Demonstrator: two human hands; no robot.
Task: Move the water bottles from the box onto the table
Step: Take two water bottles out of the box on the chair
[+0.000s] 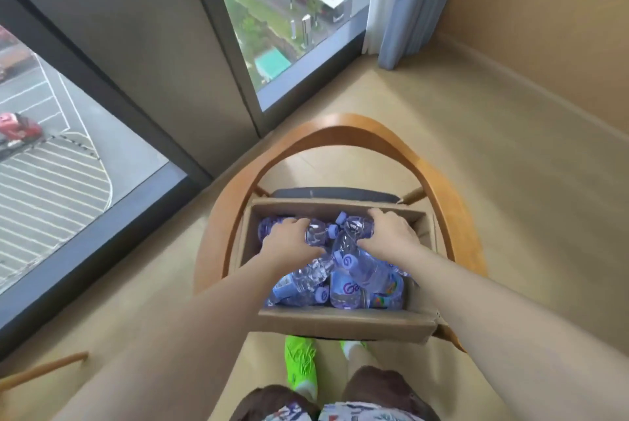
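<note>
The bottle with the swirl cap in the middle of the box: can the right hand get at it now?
Probably yes: the swirl-cap bottle lies on top, uncovered, just beside the right hand, which grips another bottle.

Under the left hand (289, 238), the clear plastic water bottle with the purple tint (272, 228) is largely covered, so whether the fingers curl beneath it cannot be told. The right hand (391, 233) likewise hides most of the clear bottle with the lilac cap (355, 226). Nearer the wrists, the loose heap of clear bottles (340, 281) is blurred, its labels unreadable and its count unclear. The open brown cardboard box (340, 320) hides most of the chair's dark seat cushion (333, 192). Both forearms run off the lower edge.
</note>
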